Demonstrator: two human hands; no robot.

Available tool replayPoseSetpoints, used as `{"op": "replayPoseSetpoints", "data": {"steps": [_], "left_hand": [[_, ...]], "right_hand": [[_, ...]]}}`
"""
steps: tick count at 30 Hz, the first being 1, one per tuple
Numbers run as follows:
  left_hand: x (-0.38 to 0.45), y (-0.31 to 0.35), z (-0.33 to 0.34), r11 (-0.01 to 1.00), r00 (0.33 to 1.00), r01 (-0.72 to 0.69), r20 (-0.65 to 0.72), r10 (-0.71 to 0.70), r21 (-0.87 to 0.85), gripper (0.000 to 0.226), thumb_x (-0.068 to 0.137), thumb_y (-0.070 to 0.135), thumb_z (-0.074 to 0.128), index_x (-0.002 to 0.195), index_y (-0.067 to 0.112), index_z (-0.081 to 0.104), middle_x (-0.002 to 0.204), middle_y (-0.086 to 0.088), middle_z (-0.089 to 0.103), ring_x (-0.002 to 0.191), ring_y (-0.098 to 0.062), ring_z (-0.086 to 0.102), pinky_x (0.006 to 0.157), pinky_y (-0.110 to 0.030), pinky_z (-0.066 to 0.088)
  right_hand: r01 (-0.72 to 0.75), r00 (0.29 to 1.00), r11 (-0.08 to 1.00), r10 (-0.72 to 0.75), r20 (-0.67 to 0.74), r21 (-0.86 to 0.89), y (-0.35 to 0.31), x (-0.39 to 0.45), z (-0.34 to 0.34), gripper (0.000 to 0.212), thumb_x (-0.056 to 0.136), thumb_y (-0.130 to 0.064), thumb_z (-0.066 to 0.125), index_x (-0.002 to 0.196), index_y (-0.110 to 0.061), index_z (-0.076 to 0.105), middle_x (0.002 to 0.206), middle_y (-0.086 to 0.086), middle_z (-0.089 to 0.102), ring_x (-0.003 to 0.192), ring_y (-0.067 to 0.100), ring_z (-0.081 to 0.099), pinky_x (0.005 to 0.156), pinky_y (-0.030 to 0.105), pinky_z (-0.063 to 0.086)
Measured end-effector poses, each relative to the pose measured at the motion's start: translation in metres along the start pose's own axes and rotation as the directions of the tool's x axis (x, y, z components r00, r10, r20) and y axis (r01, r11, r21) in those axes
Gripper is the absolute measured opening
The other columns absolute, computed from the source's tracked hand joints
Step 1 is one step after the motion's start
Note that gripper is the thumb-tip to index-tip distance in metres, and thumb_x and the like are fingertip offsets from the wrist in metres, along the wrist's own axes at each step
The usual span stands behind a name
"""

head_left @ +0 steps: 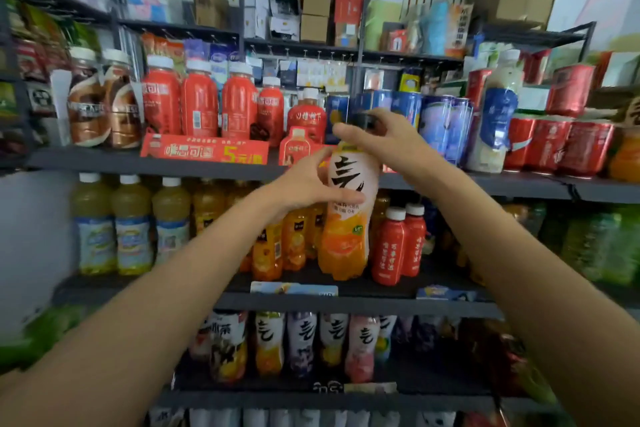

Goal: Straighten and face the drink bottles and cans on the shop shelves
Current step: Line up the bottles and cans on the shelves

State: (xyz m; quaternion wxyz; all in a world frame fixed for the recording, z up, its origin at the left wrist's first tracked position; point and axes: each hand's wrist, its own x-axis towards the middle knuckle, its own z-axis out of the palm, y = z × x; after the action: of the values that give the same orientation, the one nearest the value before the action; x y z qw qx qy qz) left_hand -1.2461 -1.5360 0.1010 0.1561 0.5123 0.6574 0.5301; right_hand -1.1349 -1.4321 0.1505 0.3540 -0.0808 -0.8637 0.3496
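Note:
An orange soda bottle (346,229) with a white label and a black cap is held upright in front of the shelves, above the middle shelf (346,302). My left hand (304,184) grips its upper body from the left. My right hand (377,139) grips its black cap from above. Similar white-labelled bottles (301,343) stand in a row on the lower shelf. Small orange juice bottles (277,250) stand left of the held bottle and two red bottles (398,246) right of it.
The upper shelf (104,159) carries brown coffee bottles (100,100), red bottles (197,100), blue cans (440,125), a tall white-and-blue bottle (495,114) and red cans (554,146). Yellow tea bottles (131,222) fill the middle shelf's left. Cardboard boxes (315,10) sit on top.

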Motion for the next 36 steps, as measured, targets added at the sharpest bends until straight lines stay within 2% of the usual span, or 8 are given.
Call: {"op": "replayPoseSetpoints", "data": {"steps": [4, 9, 14, 18, 22, 26, 32, 36], "left_hand": [[-0.004, -0.036, 0.041, 0.996, 0.997, 0.083, -0.009, -0.083, 0.043, 0.071, 0.064, 0.01, 0.083, 0.124, 0.018, 0.046, 0.114, 0.002, 0.062, 0.107, -0.014, 0.059, 0.08, -0.023, 0.053], [0.008, -0.061, 0.066, 0.984, 0.987, 0.16, 0.003, -0.161, 0.078, 0.077, 0.061, 0.014, 0.085, 0.125, 0.019, 0.043, 0.113, 0.003, 0.059, 0.106, -0.014, 0.056, 0.082, -0.028, 0.051], [0.023, -0.072, 0.074, 0.986, 0.989, 0.144, -0.006, -0.145, 0.083, 0.072, 0.059, 0.016, 0.086, 0.116, 0.025, 0.042, 0.115, 0.001, 0.058, 0.106, -0.015, 0.057, 0.088, -0.034, 0.052], [0.027, -0.069, 0.083, 0.987, 0.994, 0.106, 0.005, -0.107, 0.12, 0.071, 0.06, 0.019, 0.086, 0.113, 0.028, 0.04, 0.109, 0.004, 0.058, 0.1, -0.014, 0.059, 0.08, -0.031, 0.054], [0.022, -0.066, 0.098, 0.978, 0.996, 0.084, -0.02, -0.081, 0.193, 0.072, 0.062, 0.03, 0.085, 0.114, 0.026, 0.035, 0.107, 0.004, 0.057, 0.098, -0.014, 0.057, 0.078, -0.029, 0.05], [0.001, -0.087, 0.128, 0.953, 0.994, 0.107, -0.06, -0.093, 0.282, 0.08, 0.06, 0.044, 0.083, 0.118, 0.024, 0.031, 0.102, 0.004, 0.058, 0.09, -0.015, 0.058, 0.075, -0.035, 0.052], [-0.016, -0.154, 0.173, 0.906, 0.903, 0.048, 0.37, -0.219, 0.42, 0.073, 0.075, 0.041, 0.074, 0.132, 0.018, 0.035, 0.127, -0.002, 0.054, 0.116, -0.019, 0.053, 0.093, -0.035, 0.046], [-0.007, -0.189, 0.202, 0.834, 0.876, 0.106, 0.347, -0.336, 0.541, 0.061, 0.087, 0.031, 0.064, 0.138, 0.011, 0.038, 0.142, -0.007, 0.043, 0.128, -0.021, 0.044, 0.103, -0.03, 0.038]], "right_hand": [[-0.152, 0.987, 0.975, 0.141, 0.079, 0.163, 0.059, -0.034, 0.002, 0.048, 0.089, -0.055, 0.047, 0.109, -0.015, 0.064, 0.107, 0.001, 0.067, 0.104, 0.015, 0.061, 0.098, 0.037, 0.046], [-0.414, 0.909, 0.838, 0.397, 0.123, 0.356, 0.098, -0.044, 0.0, 0.06, 0.097, -0.054, 0.026, 0.123, -0.011, 0.057, 0.124, 0.008, 0.06, 0.112, 0.018, 0.056, 0.102, 0.037, 0.041], [-0.473, 0.878, 0.823, 0.412, 0.243, 0.313, 0.124, -0.058, -0.006, 0.051, 0.091, -0.057, 0.04, 0.122, -0.019, 0.054, 0.125, 0.005, 0.057, 0.115, 0.024, 0.055, 0.101, 0.046, 0.044], [-0.446, 0.886, 0.876, 0.402, 0.232, 0.186, 0.132, -0.056, -0.007, 0.085, 0.062, -0.061, 0.071, 0.131, -0.016, 0.048, 0.122, 0.003, 0.06, 0.109, 0.019, 0.06, 0.095, 0.043, 0.05], [-0.409, 0.896, 0.912, 0.394, 0.202, 0.036, 0.134, -0.055, 0.002, 0.061, 0.074, -0.033, 0.076, 0.125, -0.016, 0.045, 0.11, 0.002, 0.062, 0.094, 0.012, 0.061, 0.079, 0.027, 0.054], [-0.346, 0.902, 0.914, 0.386, 0.192, -0.212, 0.135, -0.076, 0.002, 0.044, 0.07, -0.027, 0.08, 0.106, -0.021, 0.055, 0.094, -0.003, 0.064, 0.082, 0.008, 0.061, 0.067, 0.022, 0.054], [-0.481, 0.746, 0.765, 0.614, 0.26, -0.428, 0.199, -0.141, 0.002, 0.042, 0.068, -0.036, 0.082, 0.097, -0.013, 0.062, 0.093, 0.004, 0.069, 0.08, 0.015, 0.066, 0.06, 0.028, 0.057], [-0.534, 0.73, 0.637, 0.679, 0.076, -0.555, 0.26, -0.17, 0.003, 0.063, 0.07, -0.037, 0.079, 0.119, -0.012, 0.047, 0.096, 0.002, 0.06, 0.094, 0.023, 0.06, 0.065, 0.028, 0.048]]}}
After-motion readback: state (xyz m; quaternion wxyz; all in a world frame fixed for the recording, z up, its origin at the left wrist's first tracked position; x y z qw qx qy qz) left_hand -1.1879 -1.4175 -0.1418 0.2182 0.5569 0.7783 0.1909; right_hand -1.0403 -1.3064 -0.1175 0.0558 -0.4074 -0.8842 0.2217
